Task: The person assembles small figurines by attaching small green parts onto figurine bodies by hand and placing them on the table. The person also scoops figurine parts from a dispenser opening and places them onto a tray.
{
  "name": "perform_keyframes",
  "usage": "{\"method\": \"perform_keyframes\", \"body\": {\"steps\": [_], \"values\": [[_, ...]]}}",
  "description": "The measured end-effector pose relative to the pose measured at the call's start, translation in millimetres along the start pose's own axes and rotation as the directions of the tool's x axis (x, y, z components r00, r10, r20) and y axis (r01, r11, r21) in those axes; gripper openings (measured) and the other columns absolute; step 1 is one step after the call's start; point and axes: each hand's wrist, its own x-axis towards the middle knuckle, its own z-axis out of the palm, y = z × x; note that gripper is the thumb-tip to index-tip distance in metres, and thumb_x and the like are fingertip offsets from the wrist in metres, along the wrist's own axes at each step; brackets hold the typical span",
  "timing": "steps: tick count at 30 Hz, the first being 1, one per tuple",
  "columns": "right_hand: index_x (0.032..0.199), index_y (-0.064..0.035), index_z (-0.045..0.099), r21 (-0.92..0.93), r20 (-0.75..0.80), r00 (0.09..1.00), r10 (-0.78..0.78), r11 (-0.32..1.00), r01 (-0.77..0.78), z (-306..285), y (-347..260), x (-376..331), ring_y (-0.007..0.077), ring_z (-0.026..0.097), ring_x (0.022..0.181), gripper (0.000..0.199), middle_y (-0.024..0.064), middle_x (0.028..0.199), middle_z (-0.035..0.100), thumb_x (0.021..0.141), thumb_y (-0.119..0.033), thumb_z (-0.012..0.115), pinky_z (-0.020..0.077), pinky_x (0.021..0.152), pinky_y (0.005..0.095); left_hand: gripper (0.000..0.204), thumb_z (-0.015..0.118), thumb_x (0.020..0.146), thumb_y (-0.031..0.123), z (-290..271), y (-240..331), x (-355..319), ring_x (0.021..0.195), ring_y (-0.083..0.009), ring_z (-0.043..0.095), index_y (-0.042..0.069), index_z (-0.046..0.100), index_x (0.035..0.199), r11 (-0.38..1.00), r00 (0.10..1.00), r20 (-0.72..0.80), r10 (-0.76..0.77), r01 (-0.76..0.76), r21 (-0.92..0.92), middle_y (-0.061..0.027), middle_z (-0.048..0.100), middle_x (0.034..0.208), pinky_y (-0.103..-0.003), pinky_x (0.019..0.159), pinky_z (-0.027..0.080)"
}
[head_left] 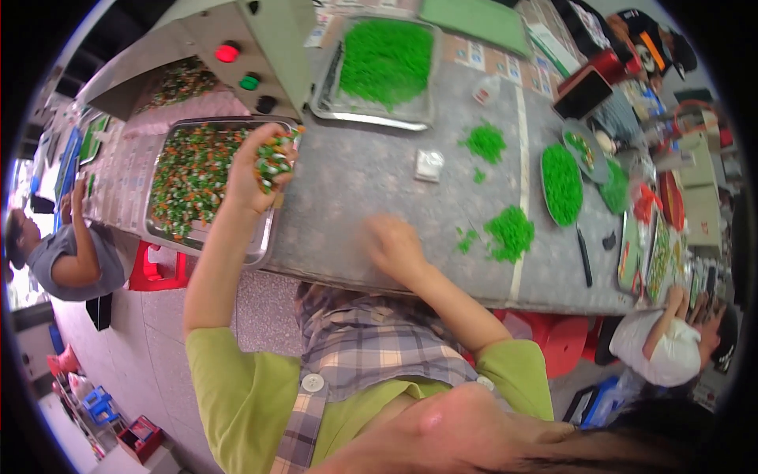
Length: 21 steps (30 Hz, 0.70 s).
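Observation:
My left hand is closed around a handful of small green, white and orange pieces, raised at the right edge of a metal tray. That tray holds a thick layer of similar mixed pieces. My right hand is low over the grey tabletop near its front edge. Motion smears its fingers, so whether it holds anything is unclear. A small white square packet lies beyond it. Bright green small pieces sit in loose piles to its right.
A grey machine with red and green buttons stands at the back left. Behind the packet is a metal tray of bright green pieces. At right are an oval dish, a black pen-like tool and a dark-screened phone. Other people sit on both sides.

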Motion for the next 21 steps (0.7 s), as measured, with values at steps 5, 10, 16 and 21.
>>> {"method": "perform_keyframes", "body": {"steps": [5,10,16,21], "values": [[0.076,-0.0041,0.054,0.09,-0.03,0.998,-0.054,0.994,0.056,-27,0,-17,0.0253,0.053,0.062,0.008,0.0099,0.069,0.053,0.074,-0.011,0.057,0.0415,0.056,0.0334,0.011,0.055,0.08,0.018,21,-92,4,0.055,-0.0093,0.049,0.008,0.052,0.076,0.875,0.996,-0.034,0.086,-0.059,0.48,-0.0026,0.05,0.062,-0.022,0.042,0.035],[0.075,-0.0049,0.058,0.067,-0.227,0.919,0.323,0.946,-0.316,-102,32,-33,0.0244,0.052,0.066,0.008,0.008,0.071,0.054,0.072,-0.012,0.06,0.0412,0.058,0.0316,0.012,0.062,0.069,0.013,29,-114,1,0.064,-0.0166,0.051,0.011,0.056,0.08,-0.229,0.664,0.693,0.28,-0.655,0.72,-0.0032,0.05,0.067,-0.029,0.055,0.043],[0.073,-0.0062,0.059,-0.277,0.011,0.951,0.309,0.915,-0.295,-111,48,-33,0.0246,0.048,0.078,0.008,0.0066,0.075,0.052,0.07,-0.013,0.062,0.0383,0.069,0.0335,0.022,0.065,0.065,0.018,26,-107,-12,0.086,-0.0216,0.049,0.012,0.058,0.085,-0.34,0.631,0.77,0.098,-0.706,0.622,-0.0021,0.051,0.084,-0.034,0.075,0.041],[0.07,-0.0041,0.056,-0.465,0.114,0.973,0.2,0.876,-0.125,-110,49,-26,0.0211,0.05,0.075,0.009,0.0068,0.076,0.053,0.071,-0.011,0.061,0.0402,0.066,0.0303,0.024,0.065,0.068,0.021,27,-98,-20,0.093,-0.0247,0.047,0.011,0.06,0.089,-0.243,0.636,0.761,0.129,-0.724,0.646,-0.0033,0.052,0.088,-0.04,0.089,0.03]]}}
